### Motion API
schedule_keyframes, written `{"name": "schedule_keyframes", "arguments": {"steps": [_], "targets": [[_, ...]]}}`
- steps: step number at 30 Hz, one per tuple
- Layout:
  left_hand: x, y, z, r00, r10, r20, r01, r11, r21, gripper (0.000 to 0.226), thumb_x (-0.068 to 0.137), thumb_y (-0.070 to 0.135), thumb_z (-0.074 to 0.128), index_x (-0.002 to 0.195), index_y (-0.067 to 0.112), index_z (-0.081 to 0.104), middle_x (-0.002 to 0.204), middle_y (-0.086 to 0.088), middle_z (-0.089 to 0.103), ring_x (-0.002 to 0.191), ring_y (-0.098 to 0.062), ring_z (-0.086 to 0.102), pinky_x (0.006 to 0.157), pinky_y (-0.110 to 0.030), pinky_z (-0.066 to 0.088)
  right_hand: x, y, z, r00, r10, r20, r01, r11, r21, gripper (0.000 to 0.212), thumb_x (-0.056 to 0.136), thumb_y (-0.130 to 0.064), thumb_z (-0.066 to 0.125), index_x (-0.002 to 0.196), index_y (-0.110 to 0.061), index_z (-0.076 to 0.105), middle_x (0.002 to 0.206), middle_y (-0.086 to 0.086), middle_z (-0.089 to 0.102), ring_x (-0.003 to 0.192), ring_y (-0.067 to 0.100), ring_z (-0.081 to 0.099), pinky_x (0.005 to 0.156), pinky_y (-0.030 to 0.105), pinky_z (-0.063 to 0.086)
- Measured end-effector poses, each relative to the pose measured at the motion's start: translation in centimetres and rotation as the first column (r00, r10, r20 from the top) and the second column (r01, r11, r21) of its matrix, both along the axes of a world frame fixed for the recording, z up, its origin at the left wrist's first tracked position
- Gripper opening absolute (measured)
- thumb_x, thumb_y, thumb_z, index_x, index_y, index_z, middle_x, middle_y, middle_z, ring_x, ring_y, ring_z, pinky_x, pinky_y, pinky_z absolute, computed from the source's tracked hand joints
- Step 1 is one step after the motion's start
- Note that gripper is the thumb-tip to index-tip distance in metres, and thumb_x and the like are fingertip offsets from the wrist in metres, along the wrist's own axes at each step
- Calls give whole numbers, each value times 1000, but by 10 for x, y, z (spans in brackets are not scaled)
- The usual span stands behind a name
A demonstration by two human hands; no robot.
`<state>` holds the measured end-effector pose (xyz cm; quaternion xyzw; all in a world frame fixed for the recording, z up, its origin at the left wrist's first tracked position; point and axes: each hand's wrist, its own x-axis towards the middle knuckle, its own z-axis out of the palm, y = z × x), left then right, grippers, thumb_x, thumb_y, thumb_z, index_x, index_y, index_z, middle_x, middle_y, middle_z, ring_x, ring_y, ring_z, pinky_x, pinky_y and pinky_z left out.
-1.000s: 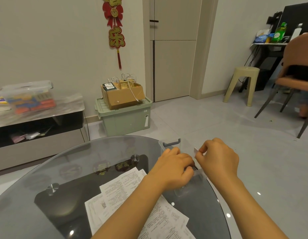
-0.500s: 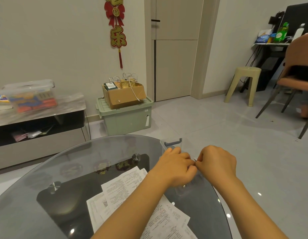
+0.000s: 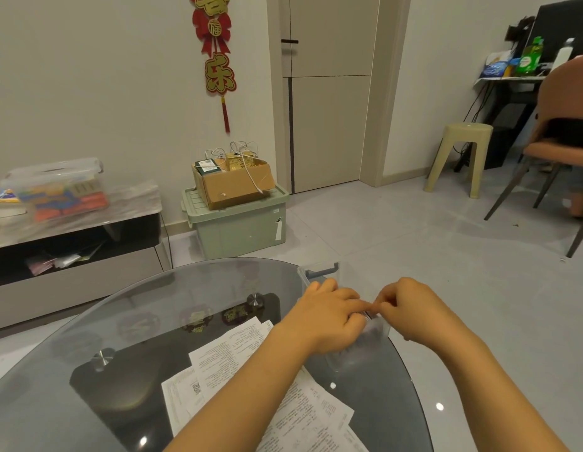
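Observation:
A clear plastic box [image 3: 319, 272] with a grey handle stands on the round glass table [image 3: 153, 321] near its right edge. My left hand [image 3: 329, 316] and my right hand [image 3: 410, 308] meet above the box, fingers curled and fingertips touching. Between them they pinch a small metallic thing [image 3: 366, 316], too small to name. The hands hide most of the box's inside. Several printed paper sheets [image 3: 231, 363] lie on the table under my left forearm.
A green storage bin [image 3: 241, 230] with a cardboard box [image 3: 231, 184] on top stands on the floor behind the table. A low cabinet [image 3: 71, 249] is at the left. A beige stool [image 3: 459, 158] and a brown chair [image 3: 560, 141] stand at the right.
My hands have drawn together and sunk a little toward the box. The small pale piece held up by my right hand a second ago is now hidden between the fingertips.

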<state>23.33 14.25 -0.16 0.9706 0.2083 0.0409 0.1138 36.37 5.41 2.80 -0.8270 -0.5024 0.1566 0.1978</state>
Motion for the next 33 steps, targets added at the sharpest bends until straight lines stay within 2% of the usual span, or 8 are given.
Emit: {"name": "schedule_keyframes", "arguments": {"steps": [2,4,10,15,19,25,29,33], "targets": [[2,-1,2,999,2,-52,0,999,37,65,83,39,9,135,36,47,145,4,39,118,-16,32,102,-35,20,4,-4,0,996,18,-92,-17,1000,19,26,87,-4,43,85,-14,66,57,-3,51,47,11,51,43,15,36],[6,-4,4,996,2,-90,4,998,70,66,83,41,8,135,35,48,147,2,37,123,-17,30,103,-37,19,9,-6,-2,989,27,-142,-23,999,33,28,88,-2,40,84,-19,62,61,-4,53,49,11,56,43,12,36],[4,-4,3,989,28,-143,-8,989,145,67,82,58,15,137,33,44,148,2,35,128,-18,30,105,-39,17,12,-3,-6,976,88,-200,-78,995,59,24,95,-7,41,92,-22,60,79,-1,61,55,10,59,48,12,39],[-13,5,7,980,88,-177,-58,984,170,50,91,42,42,140,35,38,149,4,32,133,-18,27,112,-40,7,5,7,-14,958,166,-232,-134,980,150,21,94,-7,45,101,-17,63,77,-5,56,55,7,59,51,8,40],[-28,11,9,969,164,-186,-131,975,178,48,94,38,43,142,36,34,152,5,27,139,-18,22,117,-43,-1,-7,15,-20,925,245,-289,-184,957,224,23,95,-8,48,115,-14,58,97,1,45,63,5,57,56,3,43],[-47,2,10,957,262,-126,-237,954,183,49,98,35,38,145,33,28,154,5,23,142,-15,17,118,-42,-2,-22,20,-31,944,267,-195,-197,928,317,34,92,-7,52,124,-19,54,104,-3,41,77,2,49,80,13,43],[-68,-22,14,945,326,25,-327,937,127,51,97,36,40,146,34,25,155,9,19,142,-11,14,116,-34,-3,-30,7,-30,947,314,-62,-267,883,387,36,89,-15,57,123,-27,53,104,-10,43,74,-5,45,79,17,43],[-98,-57,7,924,381,39,-382,922,59,52,97,39,41,146,39,21,155,15,14,142,-8,10,116,-32,1,-43,-13,-33,909,415,34,-401,850,343,32,88,-22,60,119,-29,58,107,-13,47,81,-5,47,81,16,44]]}}
